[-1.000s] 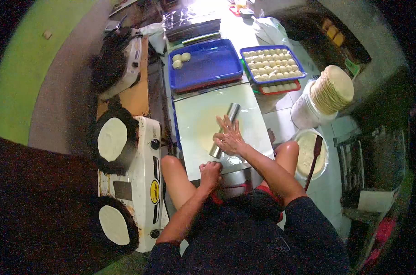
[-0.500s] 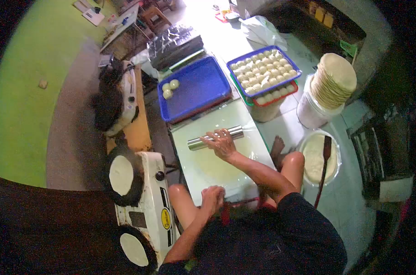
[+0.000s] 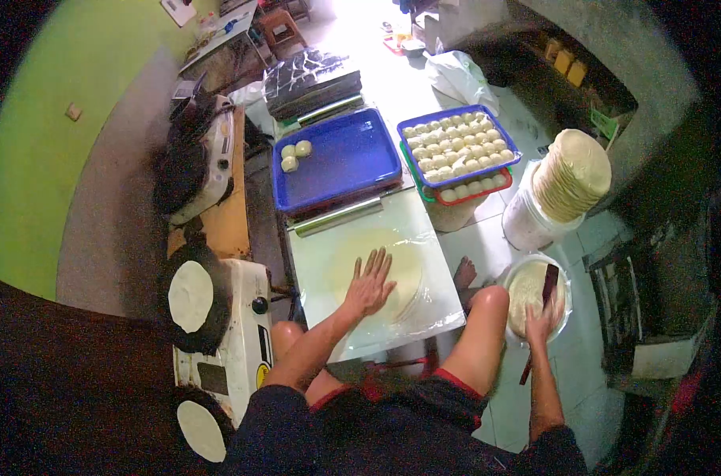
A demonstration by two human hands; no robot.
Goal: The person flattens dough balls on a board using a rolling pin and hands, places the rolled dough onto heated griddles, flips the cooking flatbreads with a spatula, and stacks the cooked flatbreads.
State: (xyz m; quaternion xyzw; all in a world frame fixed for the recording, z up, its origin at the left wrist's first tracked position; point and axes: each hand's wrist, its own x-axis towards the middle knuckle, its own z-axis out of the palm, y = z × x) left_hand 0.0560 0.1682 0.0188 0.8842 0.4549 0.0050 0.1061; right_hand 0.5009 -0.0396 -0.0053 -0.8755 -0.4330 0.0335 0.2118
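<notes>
My left hand [image 3: 368, 287] lies flat with fingers spread on a thin round sheet of dough [image 3: 404, 278]. The dough is on a white board [image 3: 317, 293], under or on clear plastic film; which one I cannot tell. Across the far end of the board rests a metal rolling pin [image 3: 336, 218], untouched. On my right, my right hand [image 3: 541, 317] is over the flour-filled bowl [image 3: 568, 317], its fingers smeared by motion. A dark flat stick [image 3: 550, 282] crosses the bowl right by that hand; whether I touch it is unclear.
Beyond the board, a blue tray [image 3: 336, 178] carries several dough balls. Another blue tray [image 3: 499, 164] holds rows of them. A stack of flatbreads [image 3: 571, 178] tops a white bucket [image 3: 527, 226]. On my left, a white stove [image 3: 245, 317] has flatbreads on dark pans.
My right hand has let go of the rolling pin, now at the board's far end, and moved to the flour bowl. My left hand has moved from the near edge onto the dough.
</notes>
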